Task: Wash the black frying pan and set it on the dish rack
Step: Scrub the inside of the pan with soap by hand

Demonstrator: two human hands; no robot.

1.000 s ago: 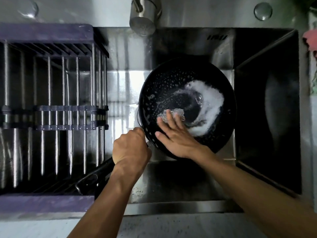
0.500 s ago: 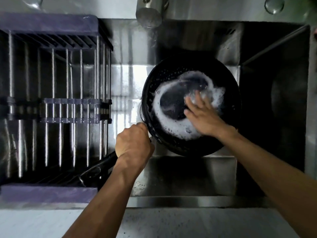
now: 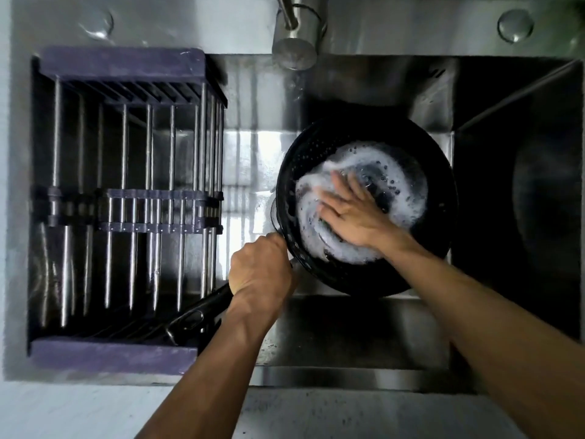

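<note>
Both hands work the black frying pan [image 3: 367, 210] inside the sink [image 3: 348, 337]: my left hand [image 3: 261, 270] grips its handle [image 3: 196, 315], my right hand [image 3: 351, 217] presses flat-fingered into suds [image 3: 408, 185]. Left of my left hand sits the dish rack [image 3: 126, 198]; beyond my right, the faucet [image 3: 294, 52].

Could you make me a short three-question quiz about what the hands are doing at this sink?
1. True or false: the left hand grips the handle of the black frying pan.
2. What covers the pan's inside? A) rice B) white foam C) oil
3. Fill in: the dish rack sits to the pan's ____.

Key: 1 true. 2 B, the foam swirls around the right hand, whose fingers lie flat in the pan. 3 left; the rack holds no pan yet.
</note>
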